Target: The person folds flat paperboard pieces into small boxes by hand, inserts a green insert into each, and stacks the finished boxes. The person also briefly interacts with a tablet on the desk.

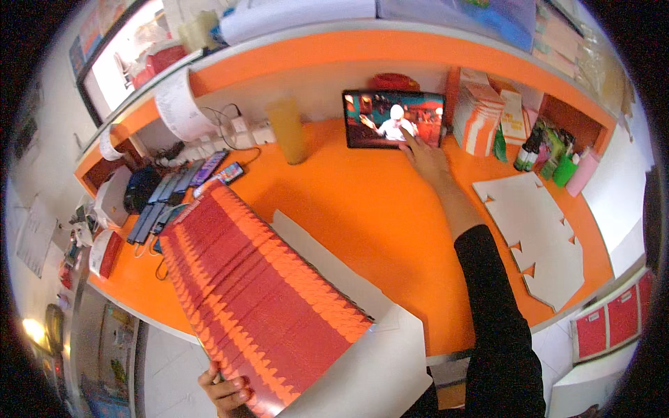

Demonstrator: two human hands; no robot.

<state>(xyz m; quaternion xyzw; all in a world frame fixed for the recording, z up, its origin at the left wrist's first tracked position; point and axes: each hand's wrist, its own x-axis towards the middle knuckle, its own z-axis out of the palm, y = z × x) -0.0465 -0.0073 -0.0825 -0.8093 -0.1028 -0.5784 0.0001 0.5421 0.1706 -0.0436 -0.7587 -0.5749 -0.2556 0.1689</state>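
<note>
Cardboard [265, 292] held in my left fingers [230, 387], tablet [357, 125] met by my right fingers [416, 148]

The cardboard, printed in red with jagged orange bands, slants across the lower left of the view, overlapping the near edge of the orange worktop [334, 188]. My left fingers are curled closed around its near edge, at the bottom of the view. Plain white board [390, 348] shows along its right side; whether the two are joined I cannot tell.

My right arm, in a black sleeve [491, 299], extends over the worktop to the tablet, which stands upright at the back. The right fingers are loosely spread and grip nothing; the foremost overlaps the lit screen, though whether it presses the glass I cannot tell.

Right of this arm lies a flat white sheet [533, 233] with notched edges. Behind it stand an orange-and-white striped box [478, 118], a green container [563, 171] and a pink cylinder [583, 174]. Left of the tablet stands a yellow tumbler [287, 132]; farther left, several phones [162, 191] lie near cables. White paper [182, 104] hangs from the orange shelf [418, 49] above.
</note>
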